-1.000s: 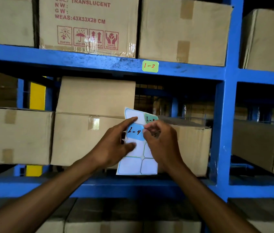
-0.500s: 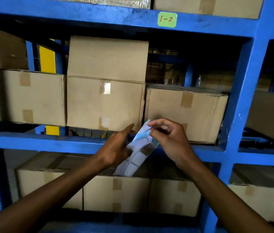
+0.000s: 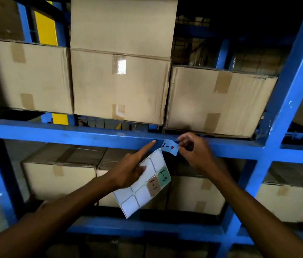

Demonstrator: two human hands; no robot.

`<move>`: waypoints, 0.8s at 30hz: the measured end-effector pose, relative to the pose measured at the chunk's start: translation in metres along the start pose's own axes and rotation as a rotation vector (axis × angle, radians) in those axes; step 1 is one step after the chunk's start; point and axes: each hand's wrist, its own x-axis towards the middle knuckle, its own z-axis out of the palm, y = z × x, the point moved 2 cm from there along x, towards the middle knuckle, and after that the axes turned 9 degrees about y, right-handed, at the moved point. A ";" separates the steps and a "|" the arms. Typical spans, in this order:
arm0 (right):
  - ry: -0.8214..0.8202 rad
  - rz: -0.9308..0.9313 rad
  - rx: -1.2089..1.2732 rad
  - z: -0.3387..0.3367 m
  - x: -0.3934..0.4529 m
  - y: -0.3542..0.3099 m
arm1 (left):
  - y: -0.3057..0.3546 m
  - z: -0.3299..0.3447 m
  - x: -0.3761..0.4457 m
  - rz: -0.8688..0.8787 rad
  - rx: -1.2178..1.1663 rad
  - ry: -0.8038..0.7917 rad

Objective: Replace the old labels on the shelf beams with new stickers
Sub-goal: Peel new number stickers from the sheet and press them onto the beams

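Our right hand (image 3: 196, 155) pinches a small blue sticker (image 3: 169, 147) by its right edge between thumb and fingertips, holding it up against the front of the blue shelf beam (image 3: 72, 135); red handwriting on it reads something like "2-4", though the first figure is partly blurred. We cannot tell whether the sticker already touches the beam or only hangs just in front of it. Our left hand (image 3: 128, 174) grips the sticker sheet (image 3: 143, 185) with thumb and lower fingers, while its index finger stretches up and to the right, its tip resting on the beam's lower edge just to the left of the blue sticker. The sheet hangs tilted below the beam, mostly white and blank, with a green sticker (image 3: 163, 176) marked "1-3" and a brown sticker (image 3: 153, 187) marked "1-5" side by side near its right edge. Above the beam sit three cardboard boxes: a left box (image 3: 26, 77), a middle box (image 3: 119, 86) with another box (image 3: 122, 25) stacked on top of it, and a right box (image 3: 219, 101) directly above our right hand. A blue upright post (image 3: 284, 101) rises at the right end of the beam. Below the beam, more taped boxes (image 3: 59, 179) stand in shadow on the lower shelf.
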 end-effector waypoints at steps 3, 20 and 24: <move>0.003 -0.047 -0.047 0.013 0.006 0.009 | -0.007 0.004 0.004 0.067 0.093 -0.042; -0.024 -0.118 -0.118 0.030 0.024 0.024 | -0.026 0.032 0.049 0.133 0.658 -0.204; -0.005 -0.115 -0.143 0.031 0.024 0.026 | -0.027 0.037 0.053 0.170 0.815 -0.210</move>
